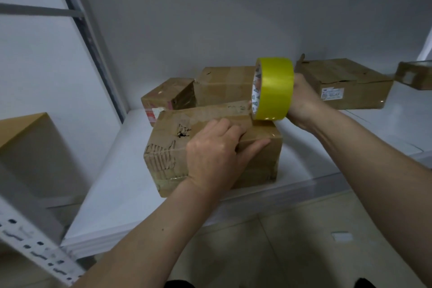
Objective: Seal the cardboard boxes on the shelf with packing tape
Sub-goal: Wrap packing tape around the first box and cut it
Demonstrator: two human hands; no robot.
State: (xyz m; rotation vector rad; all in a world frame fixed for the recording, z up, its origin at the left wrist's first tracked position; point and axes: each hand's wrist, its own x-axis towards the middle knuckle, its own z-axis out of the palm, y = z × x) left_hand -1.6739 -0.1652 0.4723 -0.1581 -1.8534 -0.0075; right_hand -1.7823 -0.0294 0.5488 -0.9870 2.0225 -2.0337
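head view: a worn cardboard box (210, 145) sits near the front edge of the white shelf (112, 184), its top and left corner torn and scuffed. the left hand (215, 156) lies over the box's near top edge, fingers flat on the top and thumb stretched along the front face — a pressing hold, not a clenched grip. the right hand (304, 103) grasps a yellow roll of packing tape (273, 89), held on edge just above the box's far right corner, with the roll's lower rim touching or almost touching the cardboard; which one i cannot tell. behind the box stand two smaller boxes (201, 91) side by side against the wall. a flat box (346, 82) with a white label lies to the right, well apart — another box (413, 75) shows at the frame's right edge. a large box (30, 147) stands at the left.
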